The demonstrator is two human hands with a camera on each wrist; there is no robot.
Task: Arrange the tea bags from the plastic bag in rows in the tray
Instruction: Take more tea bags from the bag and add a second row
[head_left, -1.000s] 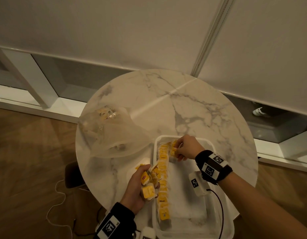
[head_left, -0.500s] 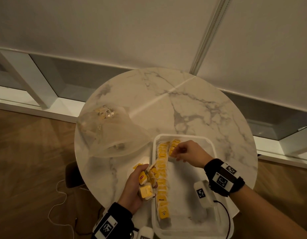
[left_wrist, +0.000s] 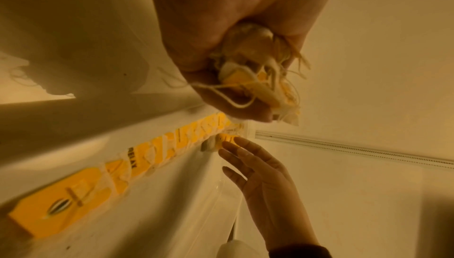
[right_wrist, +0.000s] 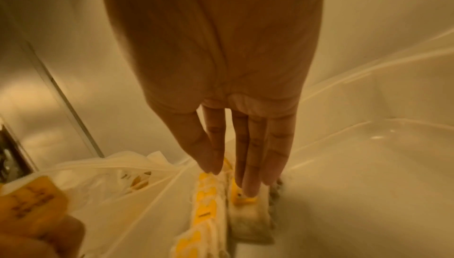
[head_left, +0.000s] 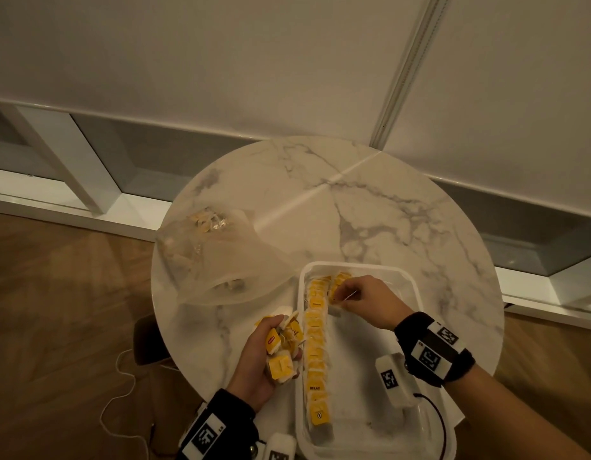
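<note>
Tray [right_wrist: 368, 165]: straight right fingers [right_wrist: 253, 165] on tea bag [right_wrist: 245, 202]

tray [head_left: 407, 277]: 1 | plastic bag [head_left: 221, 260]: 1 | tea bags [head_left: 315, 340]: perhaps 20, blurred

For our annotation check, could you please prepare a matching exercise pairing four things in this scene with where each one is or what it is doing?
Things:
1. left hand
2. right hand
3. plastic bag
4. row of tea bags

States:
A. lies along the tray's left wall
B. grips a bunch of tea bags
C. lies crumpled on the table
D. straight fingers touch a tea bag at the tray's far end

Pairs: 1-B, 2-D, 3-C, 4-A
</note>
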